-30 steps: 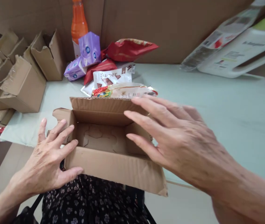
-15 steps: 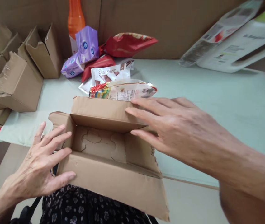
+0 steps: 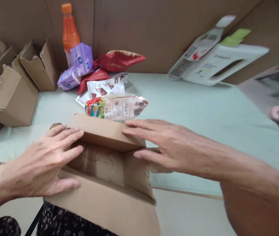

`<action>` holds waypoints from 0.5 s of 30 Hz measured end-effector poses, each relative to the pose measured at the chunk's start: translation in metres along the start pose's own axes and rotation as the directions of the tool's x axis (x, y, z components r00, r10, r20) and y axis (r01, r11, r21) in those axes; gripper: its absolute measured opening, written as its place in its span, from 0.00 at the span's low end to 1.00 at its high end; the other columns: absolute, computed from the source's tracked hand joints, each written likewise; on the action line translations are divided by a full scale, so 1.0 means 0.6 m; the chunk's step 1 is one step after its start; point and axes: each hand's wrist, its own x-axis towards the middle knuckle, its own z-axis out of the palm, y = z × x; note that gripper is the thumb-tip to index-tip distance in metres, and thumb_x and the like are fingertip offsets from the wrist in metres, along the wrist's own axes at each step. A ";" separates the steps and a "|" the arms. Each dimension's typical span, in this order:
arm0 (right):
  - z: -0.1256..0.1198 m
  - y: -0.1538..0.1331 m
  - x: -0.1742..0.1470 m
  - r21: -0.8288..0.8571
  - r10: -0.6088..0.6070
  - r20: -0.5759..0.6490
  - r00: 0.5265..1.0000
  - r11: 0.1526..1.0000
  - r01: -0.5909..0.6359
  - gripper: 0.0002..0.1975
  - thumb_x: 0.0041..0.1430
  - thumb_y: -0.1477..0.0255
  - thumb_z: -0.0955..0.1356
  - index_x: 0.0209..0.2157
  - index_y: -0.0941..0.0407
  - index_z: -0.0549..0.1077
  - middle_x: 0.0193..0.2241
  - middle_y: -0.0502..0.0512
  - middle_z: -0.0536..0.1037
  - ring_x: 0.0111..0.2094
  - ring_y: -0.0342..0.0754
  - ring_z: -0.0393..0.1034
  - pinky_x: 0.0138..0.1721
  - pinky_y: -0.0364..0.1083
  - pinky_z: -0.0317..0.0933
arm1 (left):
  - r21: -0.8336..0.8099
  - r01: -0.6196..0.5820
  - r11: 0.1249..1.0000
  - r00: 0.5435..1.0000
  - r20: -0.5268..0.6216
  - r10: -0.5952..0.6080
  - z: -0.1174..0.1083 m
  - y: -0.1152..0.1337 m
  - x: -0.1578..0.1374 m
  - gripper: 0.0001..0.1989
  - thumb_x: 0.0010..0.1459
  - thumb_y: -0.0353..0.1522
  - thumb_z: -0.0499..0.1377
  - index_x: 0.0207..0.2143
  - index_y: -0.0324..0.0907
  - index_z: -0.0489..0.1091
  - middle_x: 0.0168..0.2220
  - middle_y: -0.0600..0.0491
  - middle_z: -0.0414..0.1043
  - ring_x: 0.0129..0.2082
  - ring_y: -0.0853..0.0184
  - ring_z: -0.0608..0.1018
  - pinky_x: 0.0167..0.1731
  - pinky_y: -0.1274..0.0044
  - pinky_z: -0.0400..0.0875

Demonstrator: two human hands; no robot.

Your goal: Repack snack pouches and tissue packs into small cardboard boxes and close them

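An open cardboard box (image 3: 105, 206) lies before me at the table's front edge, its flaps spread and its inside bare. My left hand (image 3: 53, 157) rests over the box's left end, fingers apart and the thumb on the near flap. On the far right corner lies my right hand (image 3: 161, 144), its fingers stretched along the raised far flap and its thumb inside the rim. Just behind that flap is a shiny printed snack packet (image 3: 119, 106). Neither hand is closed around anything.
Several cardboard boxes (image 3: 13, 95) crowd the left. At the back stand an orange bottle (image 3: 69, 32), purple packs (image 3: 81, 59), a red packet (image 3: 119, 60) and a white "Su-per" pouch (image 3: 107, 88). A clear bottle (image 3: 195, 49) and a white jug (image 3: 218, 64) lean at the back right.
My left hand has moved up and further over the box's left end. The far flap stands more upright under my right hand. The camera view has shifted, showing more at the right.
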 end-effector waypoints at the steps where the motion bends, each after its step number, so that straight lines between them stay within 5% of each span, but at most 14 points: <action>1: -0.001 0.003 -0.001 0.012 0.002 0.009 1.000 1.000 -0.002 0.22 0.66 0.65 0.66 0.59 0.57 0.74 0.62 0.65 0.74 0.58 0.61 0.74 0.54 0.60 0.72 | -0.007 0.007 1.000 1.000 0.000 -0.007 0.002 -0.002 0.001 0.26 0.55 0.47 0.67 0.51 0.40 0.77 0.62 0.38 0.71 0.61 0.43 0.74 0.63 0.53 0.67; 9: -0.030 0.033 0.033 0.124 0.059 0.080 0.995 0.990 -0.069 0.20 0.69 0.63 0.64 0.57 0.53 0.77 0.54 0.58 0.81 0.53 0.57 0.77 0.53 0.58 0.73 | -0.005 0.036 0.999 0.999 0.002 -0.036 0.016 -0.008 -0.020 0.34 0.54 0.49 0.68 0.56 0.36 0.75 0.69 0.33 0.61 0.67 0.40 0.68 0.64 0.50 0.64; 15: -0.028 0.040 0.100 0.071 0.000 -0.135 0.991 0.997 0.010 0.19 0.67 0.66 0.65 0.57 0.51 0.76 0.61 0.57 0.75 0.61 0.58 0.70 0.61 0.60 0.66 | -0.057 0.056 0.997 0.997 0.055 -0.053 0.018 -0.012 -0.016 0.34 0.56 0.50 0.66 0.58 0.38 0.74 0.69 0.35 0.59 0.69 0.42 0.64 0.68 0.51 0.59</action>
